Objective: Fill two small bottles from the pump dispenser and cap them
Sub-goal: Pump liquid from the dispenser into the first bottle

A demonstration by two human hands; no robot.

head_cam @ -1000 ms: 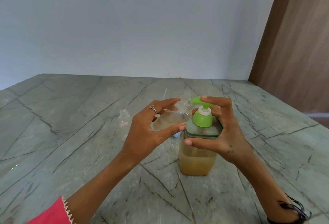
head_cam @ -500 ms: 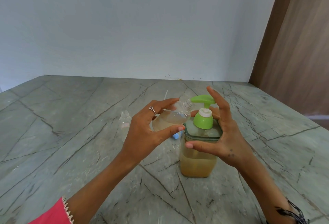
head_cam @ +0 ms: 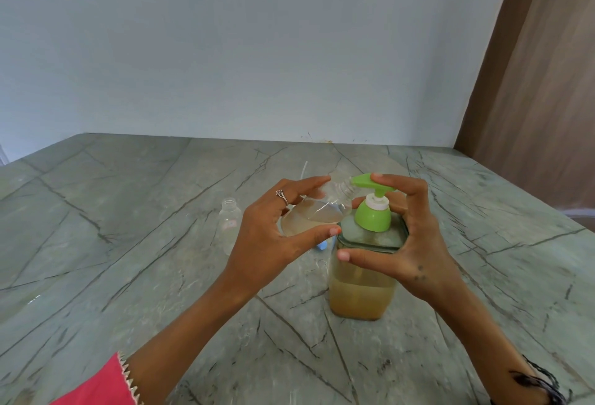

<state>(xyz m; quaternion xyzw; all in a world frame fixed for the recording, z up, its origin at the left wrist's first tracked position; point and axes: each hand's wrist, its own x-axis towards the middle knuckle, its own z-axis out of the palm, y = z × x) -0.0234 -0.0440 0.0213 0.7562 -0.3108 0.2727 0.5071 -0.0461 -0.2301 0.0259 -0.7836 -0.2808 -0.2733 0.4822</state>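
A square glass pump dispenser (head_cam: 360, 288) with a green pump head (head_cam: 373, 211) stands on the table, about half full of amber liquid. My left hand (head_cam: 273, 237) grips a small clear bottle (head_cam: 317, 214), tilted with its open neck under the green spout; the bottle is partly filled. My right hand (head_cam: 409, 240) wraps round the dispenser's top, thumb on the glass shoulder and fingertips curled on the pump head. A second small clear bottle (head_cam: 229, 224) stands upright and uncapped, left of my left hand.
The grey-green marble table (head_cam: 128, 259) runs back to a pale wall. A blue cap (head_cam: 322, 246) peeks out below my left hand. A thin white tube (head_cam: 303, 170) lies behind the hands. A brown wooden panel (head_cam: 541, 98) stands at the right.
My right fingers lifted off the pump head half a second ago and are now back down on it. The held bottle stays under the spout.
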